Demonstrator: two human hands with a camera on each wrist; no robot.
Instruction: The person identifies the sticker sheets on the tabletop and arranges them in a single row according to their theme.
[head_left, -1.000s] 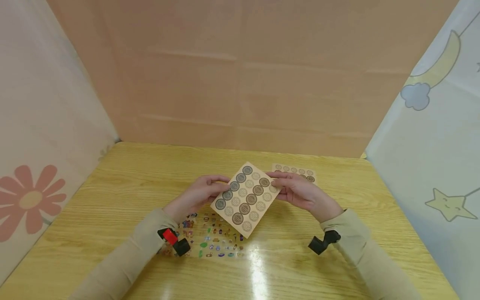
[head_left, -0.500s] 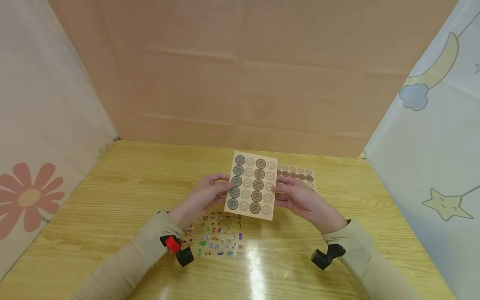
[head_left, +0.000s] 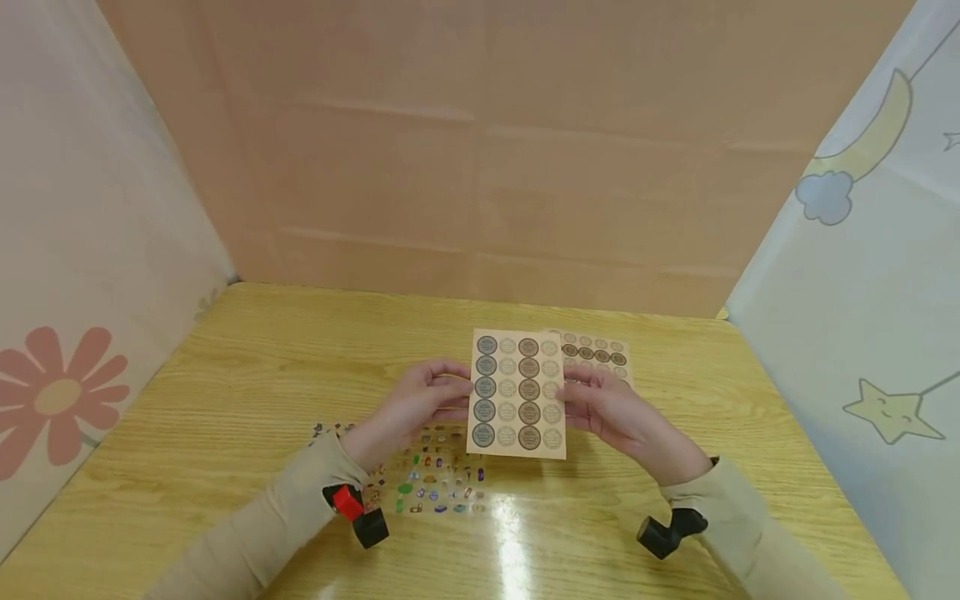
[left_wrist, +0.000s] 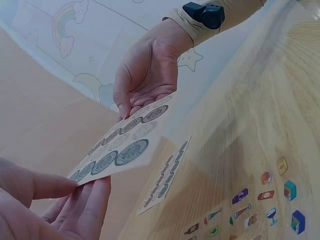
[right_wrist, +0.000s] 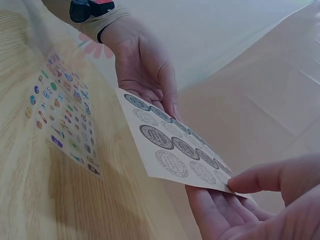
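Note:
A tan sticker sheet (head_left: 517,396) printed with rows of round seals is held up above the table, upright in the head view. My left hand (head_left: 420,404) pinches its left edge, thumb on the printed face and fingers behind. At the opposite edge my right hand (head_left: 607,408) pinches it the same way. The right wrist view shows the right thumb on the sheet (right_wrist: 170,137) and the fingers beneath. Behind the right hand, a second sheet of round stickers (head_left: 600,346) lies on the table, partly hidden.
A clear sheet of small colourful stickers (head_left: 431,479) lies on the wooden table (head_left: 300,350) below the left hand, partly covered by that wrist. A plain tan backdrop (head_left: 480,167) stands at the rear, with patterned white cloth (head_left: 885,292) at the sides.
The held sheet has turned from a diagonal slant to upright. It rose, then came down slightly and to the right, with both hands keeping hold of it.

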